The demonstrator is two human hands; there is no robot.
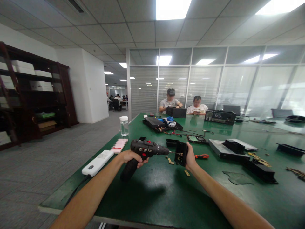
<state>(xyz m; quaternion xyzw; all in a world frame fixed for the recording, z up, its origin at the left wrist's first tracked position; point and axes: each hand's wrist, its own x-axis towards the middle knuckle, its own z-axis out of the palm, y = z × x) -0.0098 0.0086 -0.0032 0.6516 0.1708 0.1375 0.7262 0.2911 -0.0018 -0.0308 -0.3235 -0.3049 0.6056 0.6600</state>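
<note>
Pointing toward three o'clock, the cordless drill (143, 149) is grasped by its handle in the left hand (134, 158). Its slim bit (174, 152) reaches the black plastic housing (180, 154), though actual contact is too small to tell. The right hand (190, 156), nearer the housing, grips its far edge, long axis roughly upright, crosswise to the bit. Below, toward five o'clock, a small brass plate (187, 173) lies on the green tabletop (147, 203); an orange-and-black screwdriver (202, 156) lies past the right hand at three o'clock.

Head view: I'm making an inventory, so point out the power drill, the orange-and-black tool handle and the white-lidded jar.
Power drill (140, 146): head view, upper body.
Orange-and-black tool handle (203, 156): head view, middle.
White-lidded jar (124, 127): head view, clear side.
</note>
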